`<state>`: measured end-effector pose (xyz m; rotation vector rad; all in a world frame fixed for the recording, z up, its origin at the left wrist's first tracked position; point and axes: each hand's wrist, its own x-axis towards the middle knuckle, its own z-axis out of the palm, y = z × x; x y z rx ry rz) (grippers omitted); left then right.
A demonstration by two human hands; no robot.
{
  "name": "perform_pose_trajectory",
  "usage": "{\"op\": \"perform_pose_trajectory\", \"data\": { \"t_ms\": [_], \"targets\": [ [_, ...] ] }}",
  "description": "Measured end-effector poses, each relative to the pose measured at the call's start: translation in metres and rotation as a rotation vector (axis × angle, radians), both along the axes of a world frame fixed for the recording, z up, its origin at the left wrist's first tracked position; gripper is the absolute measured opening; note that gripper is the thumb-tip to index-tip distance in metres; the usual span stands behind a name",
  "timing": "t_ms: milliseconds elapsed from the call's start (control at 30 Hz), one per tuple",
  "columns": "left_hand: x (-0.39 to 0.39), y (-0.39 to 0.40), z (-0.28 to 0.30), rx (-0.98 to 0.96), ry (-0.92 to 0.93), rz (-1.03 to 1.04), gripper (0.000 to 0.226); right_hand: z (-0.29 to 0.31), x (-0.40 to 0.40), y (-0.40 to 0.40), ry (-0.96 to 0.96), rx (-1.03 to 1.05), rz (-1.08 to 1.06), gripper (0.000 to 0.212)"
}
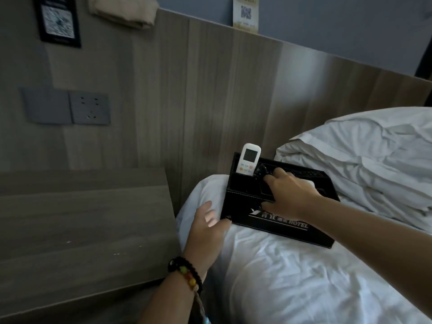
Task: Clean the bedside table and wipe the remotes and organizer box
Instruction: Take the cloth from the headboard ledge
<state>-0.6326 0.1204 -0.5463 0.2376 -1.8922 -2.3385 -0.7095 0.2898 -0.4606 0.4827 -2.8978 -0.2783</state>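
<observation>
View: one, head-worn, wide-angle.
Height: above the bed [304, 277] edge, over both forearms.
Direction: forward and down, toward the wood headboard panel [210, 90].
Tilt: frame leans; panel top slopes down to the right.
Near field: left hand [208, 224] and right hand [289, 195], close, lower centre.
Mid field: black box [280, 220] on the bed, centre.
Left side: bedside table [81, 218], seen from above.
Far field: wall sockets [90, 108], upper left.
Shared area: none, single view.

Hotel bedroom: bed [304, 277], "HOTEL"-marked organizer box [280, 220].
</observation>
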Motion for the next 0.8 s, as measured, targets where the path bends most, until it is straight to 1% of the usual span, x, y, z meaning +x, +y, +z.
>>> {"op": "perform_pose_trajectory", "data": {
  "t_ms": [100, 200, 300, 367, 467, 633, 700, 800],
  "targets": [
    [0.021, -0.024, 0.023, 0.065, 0.082, 0.040, 0.047, 0.029, 0.021, -0.019, 0.093, -0.002, 0.042, 0.046],
    [0.044, -0.049, 0.052, 0.045, 0.201, 0.088, 0.048, 0.057, 0.044, -0.050, 0.231, -0.018, 0.133, 0.036],
    [0.068, -0.076, 0.080, -0.071, 0.319, 0.127, 0.049, 0.082, 0.058, -0.088, 0.256, -0.053, 0.217, 0.037],
    [0.084, -0.096, 0.097, -0.179, 0.400, 0.164, 0.049, 0.097, 0.061, -0.113, 0.251, -0.072, 0.264, 0.041],
    [0.103, -0.132, 0.119, -0.340, 0.495, 0.259, 0.048, 0.120, 0.056, -0.151, 0.282, -0.088, 0.335, 0.042],
    [0.114, -0.192, 0.136, -0.457, 0.515, 0.385, 0.044, 0.157, 0.021, -0.216, 0.381, -0.105, 0.388, 0.043],
    [0.111, -0.211, 0.135, -0.461, 0.508, 0.415, 0.043, 0.170, 0.001, -0.239, 0.409, -0.087, 0.401, 0.043],
    [0.105, -0.234, 0.130, -0.416, 0.455, 0.416, 0.041, 0.190, -0.028, -0.273, 0.445, -0.057, 0.403, 0.046]
  ]
}}
